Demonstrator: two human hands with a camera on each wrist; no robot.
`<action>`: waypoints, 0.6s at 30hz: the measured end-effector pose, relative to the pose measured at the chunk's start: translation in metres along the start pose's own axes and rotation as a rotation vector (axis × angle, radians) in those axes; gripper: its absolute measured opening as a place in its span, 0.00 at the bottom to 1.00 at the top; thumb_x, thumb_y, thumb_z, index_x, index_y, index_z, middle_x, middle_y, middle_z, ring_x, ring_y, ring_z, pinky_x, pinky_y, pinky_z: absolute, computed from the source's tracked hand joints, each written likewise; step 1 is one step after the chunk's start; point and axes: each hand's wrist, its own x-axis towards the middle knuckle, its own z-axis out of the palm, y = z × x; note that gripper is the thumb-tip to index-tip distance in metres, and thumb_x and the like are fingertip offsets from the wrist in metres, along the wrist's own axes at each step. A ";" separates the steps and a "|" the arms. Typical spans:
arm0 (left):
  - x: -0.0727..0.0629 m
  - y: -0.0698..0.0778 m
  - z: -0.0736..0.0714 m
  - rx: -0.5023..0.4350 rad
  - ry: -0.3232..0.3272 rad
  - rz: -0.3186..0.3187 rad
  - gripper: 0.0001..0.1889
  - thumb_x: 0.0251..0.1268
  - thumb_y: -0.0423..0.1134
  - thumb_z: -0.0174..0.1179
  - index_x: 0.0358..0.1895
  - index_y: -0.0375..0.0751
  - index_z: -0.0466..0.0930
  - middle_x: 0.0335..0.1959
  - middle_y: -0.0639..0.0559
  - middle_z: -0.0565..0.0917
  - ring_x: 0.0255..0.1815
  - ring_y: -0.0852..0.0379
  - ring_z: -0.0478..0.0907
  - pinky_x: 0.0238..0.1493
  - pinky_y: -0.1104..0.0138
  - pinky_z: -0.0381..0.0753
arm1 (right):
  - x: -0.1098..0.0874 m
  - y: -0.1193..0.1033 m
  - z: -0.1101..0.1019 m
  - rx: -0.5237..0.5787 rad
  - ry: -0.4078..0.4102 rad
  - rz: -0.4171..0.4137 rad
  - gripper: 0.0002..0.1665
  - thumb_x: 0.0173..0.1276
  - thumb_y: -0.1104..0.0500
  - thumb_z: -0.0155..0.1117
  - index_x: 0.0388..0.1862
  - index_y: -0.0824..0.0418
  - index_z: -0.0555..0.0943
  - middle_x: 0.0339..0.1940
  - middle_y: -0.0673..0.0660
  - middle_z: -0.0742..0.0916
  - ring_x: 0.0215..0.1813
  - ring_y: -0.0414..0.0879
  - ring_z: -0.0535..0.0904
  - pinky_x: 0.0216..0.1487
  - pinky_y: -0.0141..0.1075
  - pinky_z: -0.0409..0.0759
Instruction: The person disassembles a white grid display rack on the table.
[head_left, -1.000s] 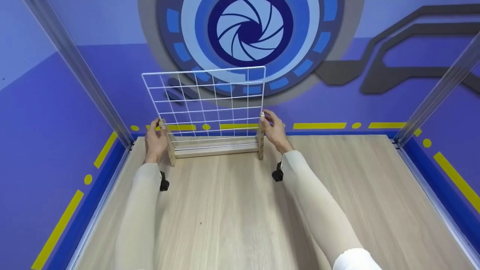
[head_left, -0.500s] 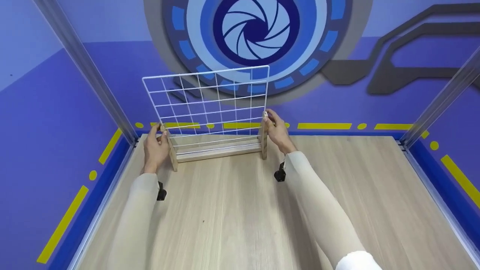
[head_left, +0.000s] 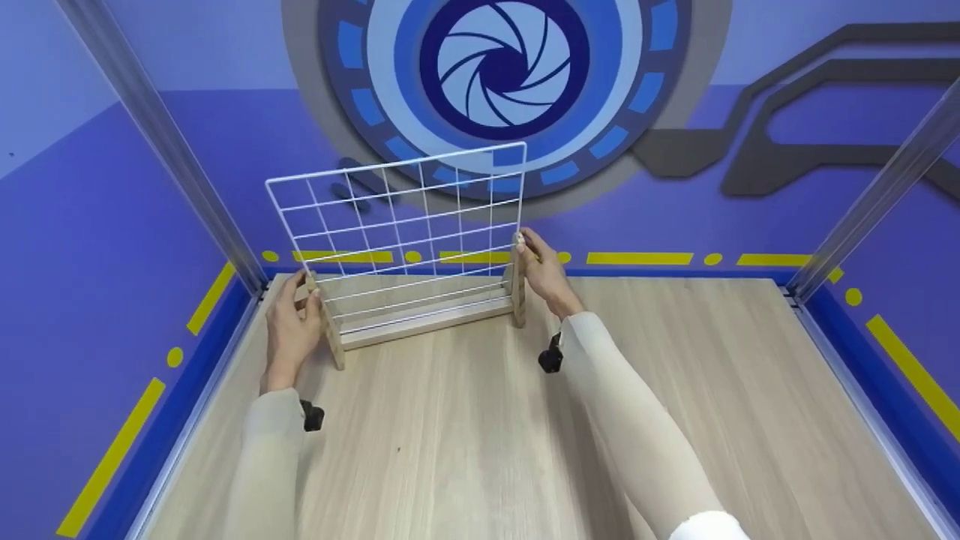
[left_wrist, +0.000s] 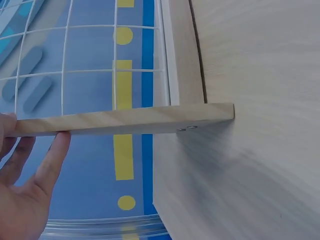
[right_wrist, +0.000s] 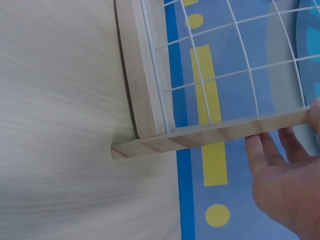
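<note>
A rack with a white wire grid (head_left: 405, 217) and a wooden base stands upright near the back of the table, its left end closer to me than its right. My left hand (head_left: 291, 334) grips the top of the left wooden side piece (head_left: 331, 330), thumb on the near side. The right wooden side piece (head_left: 519, 292) is held at its top by my right hand (head_left: 547, 274). Between the side pieces runs a wooden crossbar (head_left: 427, 322). In the left wrist view, fingertips press the left side piece (left_wrist: 125, 120); the right wrist view shows fingers under the right side piece (right_wrist: 210, 137).
The light wood-grain table (head_left: 465, 427) extends around the rack. Behind it rises a blue printed wall (head_left: 637, 217) with yellow marks. Metal posts stand at the back left corner (head_left: 180, 165) and back right corner (head_left: 877, 172).
The rack's left end has swung toward me together with my left hand, so the rack now sits at an angle. Both hands have kept their hold; the right has barely moved.
</note>
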 end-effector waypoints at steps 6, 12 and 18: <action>-0.013 -0.002 -0.007 0.029 0.020 0.046 0.25 0.84 0.34 0.54 0.78 0.34 0.67 0.74 0.34 0.75 0.64 0.32 0.83 0.66 0.42 0.86 | -0.001 0.001 0.004 0.008 -0.025 -0.016 0.33 0.90 0.51 0.46 0.89 0.53 0.58 0.86 0.61 0.67 0.84 0.57 0.65 0.83 0.50 0.71; -0.027 0.000 -0.014 0.031 0.028 0.068 0.25 0.84 0.34 0.55 0.78 0.33 0.68 0.72 0.33 0.76 0.64 0.33 0.83 0.64 0.42 0.86 | 0.001 -0.001 0.007 0.026 -0.033 -0.041 0.32 0.90 0.54 0.47 0.88 0.56 0.59 0.84 0.62 0.70 0.78 0.56 0.71 0.78 0.48 0.77; -0.041 0.000 -0.017 -0.002 0.016 0.066 0.25 0.85 0.33 0.52 0.78 0.32 0.63 0.72 0.33 0.73 0.71 0.33 0.77 0.69 0.41 0.82 | 0.004 -0.005 0.011 0.024 -0.056 -0.014 0.32 0.90 0.54 0.47 0.88 0.55 0.60 0.84 0.61 0.71 0.78 0.55 0.72 0.77 0.48 0.78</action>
